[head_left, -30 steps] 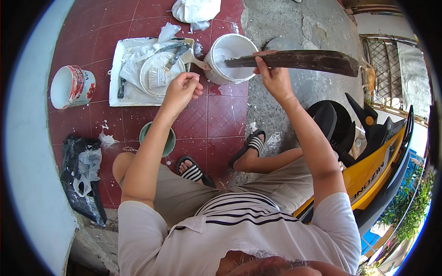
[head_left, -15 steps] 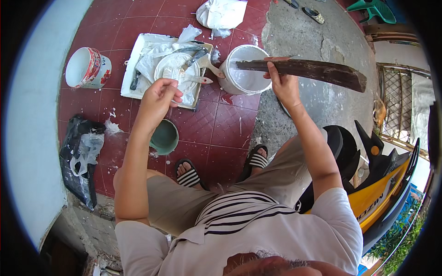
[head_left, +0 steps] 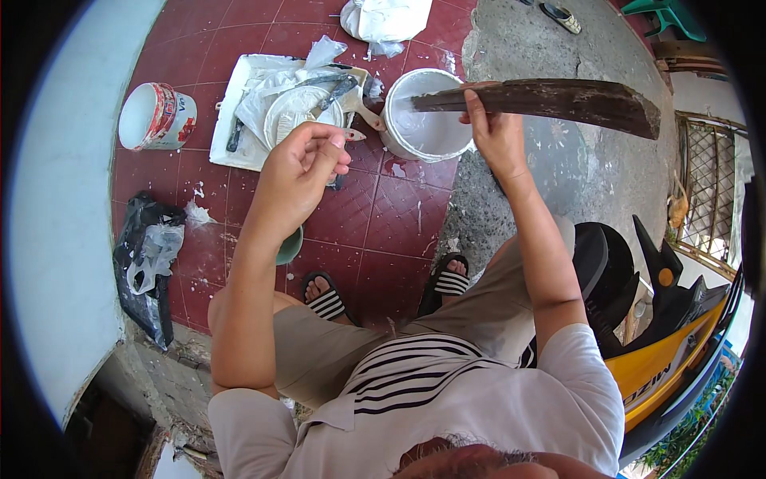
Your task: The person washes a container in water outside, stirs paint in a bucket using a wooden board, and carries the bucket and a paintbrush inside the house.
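My right hand [head_left: 500, 144] grips a long dark wooden slat [head_left: 574, 108], thumb on top. The slat's narrow end reaches over the mouth of a white bucket [head_left: 395, 148] smeared with wet white stuff. My left hand [head_left: 299, 176] is raised in front of the tray, thumb and fingers pinched together; anything between them is too small to make out. Behind it lies a shallow white tray [head_left: 227, 124] with a round white lid [head_left: 307, 102], crumpled plastic and used tools. A brush with a red-tipped handle [head_left: 355, 135] shows past my left fingers, partly hidden.
A white-and-red pail [head_left: 177, 120] stands at the left near the wall. Below it lies a black plastic bag [head_left: 132, 255]. A green bowl [head_left: 290, 246] is mostly behind my left forearm. A white sack [head_left: 387, 17] sits at the back. A yellow-and-black motorbike [head_left: 662, 359] is close on my right.
My left hand has come slightly nearer and to the right, covering more of the tray and green bowl. The slat's far right end has swung a little up and right in my right hand.
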`<state>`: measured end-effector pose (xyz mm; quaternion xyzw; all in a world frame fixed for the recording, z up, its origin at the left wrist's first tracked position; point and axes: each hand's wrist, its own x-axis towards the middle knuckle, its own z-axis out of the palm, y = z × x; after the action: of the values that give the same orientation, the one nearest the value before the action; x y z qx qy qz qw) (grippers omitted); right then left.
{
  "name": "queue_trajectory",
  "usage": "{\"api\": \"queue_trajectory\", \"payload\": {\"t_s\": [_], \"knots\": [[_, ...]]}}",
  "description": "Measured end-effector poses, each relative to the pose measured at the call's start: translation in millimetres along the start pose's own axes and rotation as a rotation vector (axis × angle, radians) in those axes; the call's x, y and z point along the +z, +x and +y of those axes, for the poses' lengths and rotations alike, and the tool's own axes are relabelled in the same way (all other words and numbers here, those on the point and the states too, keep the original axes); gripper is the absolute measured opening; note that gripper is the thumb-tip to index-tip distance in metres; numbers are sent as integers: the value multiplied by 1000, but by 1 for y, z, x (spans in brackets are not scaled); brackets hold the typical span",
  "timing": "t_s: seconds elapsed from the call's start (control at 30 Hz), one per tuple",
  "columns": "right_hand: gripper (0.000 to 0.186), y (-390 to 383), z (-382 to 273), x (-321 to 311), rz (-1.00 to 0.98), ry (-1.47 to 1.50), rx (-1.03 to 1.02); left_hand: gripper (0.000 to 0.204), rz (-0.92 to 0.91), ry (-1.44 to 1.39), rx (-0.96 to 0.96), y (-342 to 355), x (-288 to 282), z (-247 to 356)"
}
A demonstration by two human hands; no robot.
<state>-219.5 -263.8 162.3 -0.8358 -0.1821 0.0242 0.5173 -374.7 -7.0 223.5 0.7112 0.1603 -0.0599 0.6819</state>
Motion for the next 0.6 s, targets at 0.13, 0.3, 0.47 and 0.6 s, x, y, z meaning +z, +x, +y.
{"api": "queue_trajectory", "payload": {"t_s": [0.13,0.3,0.47,0.6], "knots": [[16,-13,-8,-5,-61,27,-18,25,-8,47,-14,5,8,-3],[21,-3,0,-34,-3,-349,-87,25,-21,76,-21,16,7,-19],[22,5,8,-28,148,-366,-156,24,-47,93,-42,20,11,-32],[14,8,10,-9,109,-272,-237,25,-74,119,-75,18,7,-39]]}}
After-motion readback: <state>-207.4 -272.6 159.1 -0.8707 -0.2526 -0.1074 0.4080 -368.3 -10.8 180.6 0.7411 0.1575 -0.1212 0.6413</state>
